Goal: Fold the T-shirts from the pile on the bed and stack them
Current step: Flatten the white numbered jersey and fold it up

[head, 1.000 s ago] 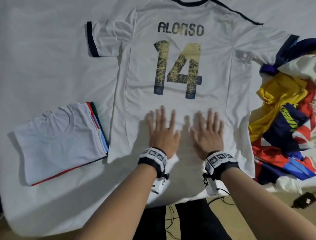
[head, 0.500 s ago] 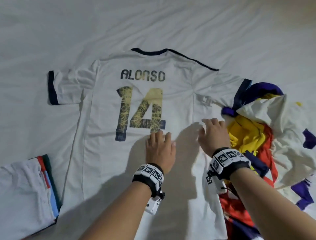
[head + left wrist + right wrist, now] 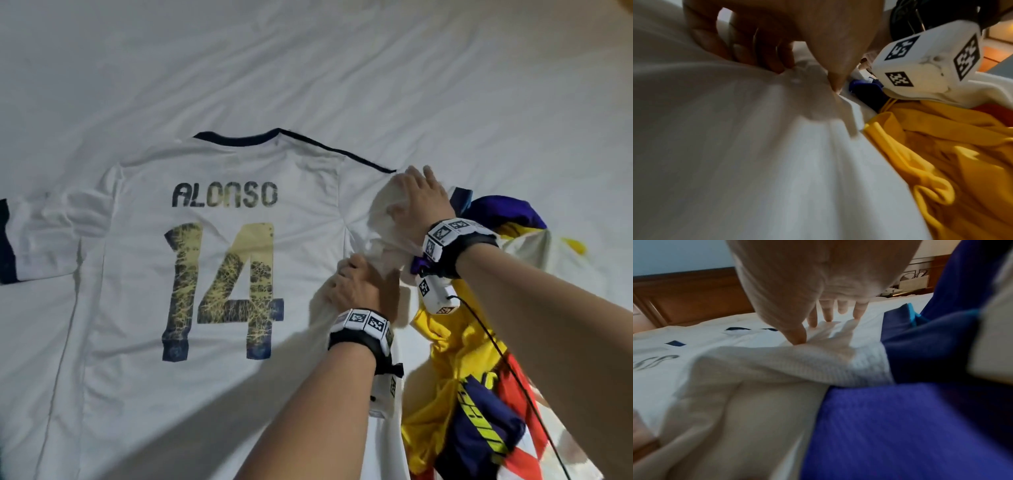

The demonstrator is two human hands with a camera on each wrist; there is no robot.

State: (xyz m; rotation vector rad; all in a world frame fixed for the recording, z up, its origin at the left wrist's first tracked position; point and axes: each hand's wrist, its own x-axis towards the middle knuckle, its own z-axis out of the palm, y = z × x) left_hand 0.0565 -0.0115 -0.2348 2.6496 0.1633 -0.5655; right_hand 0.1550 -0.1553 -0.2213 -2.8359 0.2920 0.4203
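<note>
jersey [image 3: 212,377]: white, navy trim, gold-navy "14" | pile [image 3: 459,394]: yellow, purple, red, navy | bed sheet [image 3: 308,68]: white

We see bare sheet [image 3: 308,68] beyond and left of the jersey [image 3: 137,308]; the pile [image 3: 472,394] crowds its right edge.

Both hands have left the lower back of the white jersey [image 3: 219,377] — the left hand [image 3: 359,291] now pinches its side seam, the right hand [image 3: 419,202] lifts the bunched sleeve by the shoulder, beside the pile [image 3: 472,394].
</note>
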